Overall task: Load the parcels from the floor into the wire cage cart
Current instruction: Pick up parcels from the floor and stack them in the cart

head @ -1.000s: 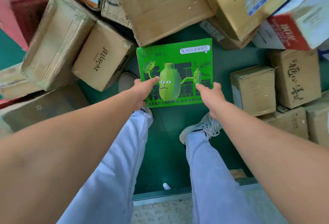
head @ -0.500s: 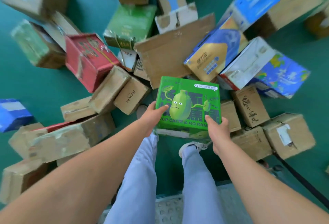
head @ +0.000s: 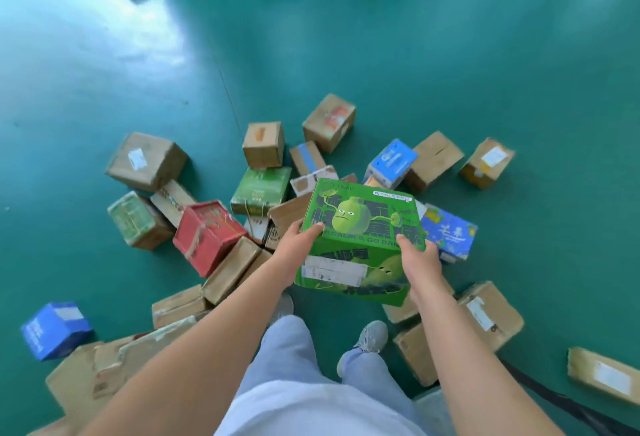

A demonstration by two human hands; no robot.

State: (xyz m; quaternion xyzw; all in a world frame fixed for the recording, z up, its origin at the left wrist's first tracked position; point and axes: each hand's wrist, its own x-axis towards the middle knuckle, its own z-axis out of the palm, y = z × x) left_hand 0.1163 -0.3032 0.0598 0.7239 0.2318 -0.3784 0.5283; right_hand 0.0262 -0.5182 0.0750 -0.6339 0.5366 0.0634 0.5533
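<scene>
I hold a bright green box [head: 360,238] with a cartoon fruit face printed on top and a white label on its near side. It hangs in the air above the floor pile, in front of my legs. My left hand [head: 298,241] grips its left edge, thumb on the top face. My right hand [head: 417,257] grips its right edge the same way. Under and around it several parcels lie on the green floor: a red box [head: 206,236], a green box [head: 261,190], a blue patterned box [head: 448,233]. The wire cage cart is not in view.
Brown cartons [head: 147,162] ring my feet on the left, front and right. A blue box [head: 55,330] lies at the far left. A dark strap or bar [head: 568,404] crosses the floor at the lower right. Bare green floor [head: 381,37] stretches beyond the pile.
Both hands have lifted the green box off the floor and up toward my body. My view has risen and pulled back, so the whole pile now shows below.
</scene>
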